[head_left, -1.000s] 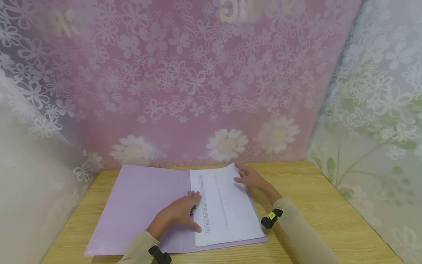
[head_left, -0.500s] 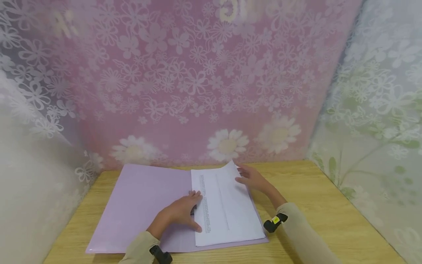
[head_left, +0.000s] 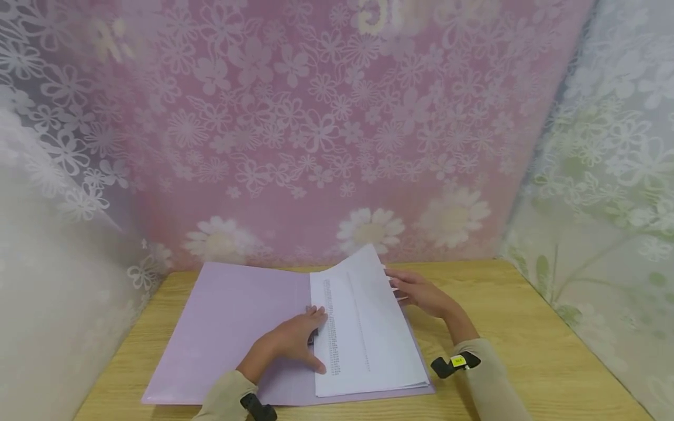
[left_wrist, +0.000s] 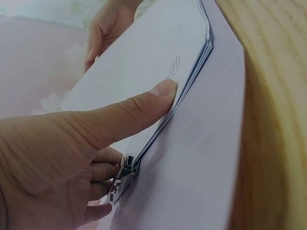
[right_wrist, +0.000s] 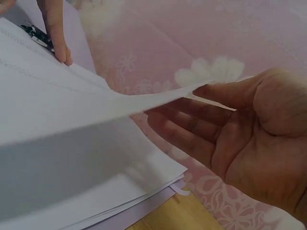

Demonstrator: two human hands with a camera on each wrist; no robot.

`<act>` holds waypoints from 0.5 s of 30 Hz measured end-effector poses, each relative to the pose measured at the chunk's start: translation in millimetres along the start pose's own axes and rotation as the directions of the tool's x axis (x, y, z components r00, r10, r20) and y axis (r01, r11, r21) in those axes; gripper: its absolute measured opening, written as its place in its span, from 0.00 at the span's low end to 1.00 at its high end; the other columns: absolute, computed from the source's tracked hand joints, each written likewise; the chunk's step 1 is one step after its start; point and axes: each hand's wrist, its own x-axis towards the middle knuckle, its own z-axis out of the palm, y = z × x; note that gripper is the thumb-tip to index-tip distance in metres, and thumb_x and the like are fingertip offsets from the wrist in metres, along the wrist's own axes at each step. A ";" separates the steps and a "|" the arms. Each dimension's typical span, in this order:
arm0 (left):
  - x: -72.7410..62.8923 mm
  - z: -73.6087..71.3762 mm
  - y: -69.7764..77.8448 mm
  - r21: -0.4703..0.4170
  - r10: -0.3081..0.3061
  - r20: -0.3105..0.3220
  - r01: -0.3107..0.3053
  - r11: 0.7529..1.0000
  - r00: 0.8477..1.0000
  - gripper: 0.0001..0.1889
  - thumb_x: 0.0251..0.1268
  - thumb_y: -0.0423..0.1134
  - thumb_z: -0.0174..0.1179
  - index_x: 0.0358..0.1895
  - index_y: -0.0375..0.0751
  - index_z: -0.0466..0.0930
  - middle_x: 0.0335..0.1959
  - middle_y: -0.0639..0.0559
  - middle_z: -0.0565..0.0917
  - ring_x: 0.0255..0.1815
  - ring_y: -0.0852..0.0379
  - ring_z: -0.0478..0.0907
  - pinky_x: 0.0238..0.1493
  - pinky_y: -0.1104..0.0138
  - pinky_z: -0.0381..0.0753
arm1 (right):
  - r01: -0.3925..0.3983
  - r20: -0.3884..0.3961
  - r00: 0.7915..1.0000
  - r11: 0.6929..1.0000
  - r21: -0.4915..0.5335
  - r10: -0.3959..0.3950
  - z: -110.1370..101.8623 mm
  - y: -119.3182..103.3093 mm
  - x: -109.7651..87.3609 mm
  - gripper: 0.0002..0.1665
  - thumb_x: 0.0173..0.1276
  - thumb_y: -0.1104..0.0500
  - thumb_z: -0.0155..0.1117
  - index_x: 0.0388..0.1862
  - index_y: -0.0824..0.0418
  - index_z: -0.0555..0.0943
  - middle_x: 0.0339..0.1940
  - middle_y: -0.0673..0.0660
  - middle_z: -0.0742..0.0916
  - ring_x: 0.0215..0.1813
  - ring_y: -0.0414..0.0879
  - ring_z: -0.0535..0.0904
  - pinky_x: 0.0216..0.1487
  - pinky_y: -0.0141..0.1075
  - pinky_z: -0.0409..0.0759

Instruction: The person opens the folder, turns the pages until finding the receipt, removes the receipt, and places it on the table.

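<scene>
An open lilac folder (head_left: 226,327) lies on the wooden table, with a stack of white printed sheets on its right side. My left hand (head_left: 292,338) rests along the stack's left edge with fingers spread, the thumb pressing the print near the margin. Beside those fingers is the folder's metal clip (left_wrist: 127,167), partly hidden. At the far right edge, my right hand (head_left: 426,295) holds a raised sheet (right_wrist: 110,108) between the thumb above and the fingers below. The sheet bows upward, and its far corner stands above the remaining sheets (right_wrist: 105,177).
The wooden table (head_left: 505,327) extends to the right of the folder. A pink flowered covering (head_left: 316,146) stands behind it, with pale flowered sides left and right. Each sleeve wears a black wrist device (head_left: 455,363).
My right hand has shifted right, and the far right part of the top sheet has risen higher. The left hand keeps its place on the stack's left edge.
</scene>
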 end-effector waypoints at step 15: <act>-4.1 1.7 1.1 -0.013 -0.011 0.013 0.011 1.000 1.000 0.63 0.39 0.60 0.82 0.80 0.39 0.59 0.83 0.46 0.56 0.85 0.44 0.49 0.80 0.46 0.58 | 0.089 0.281 0.956 0.996 -0.010 -0.083 12.3 -6.2 -10.9 0.58 0.68 0.63 0.71 0.86 0.46 0.46 0.81 0.71 0.62 0.77 0.69 0.66 0.69 0.51 0.78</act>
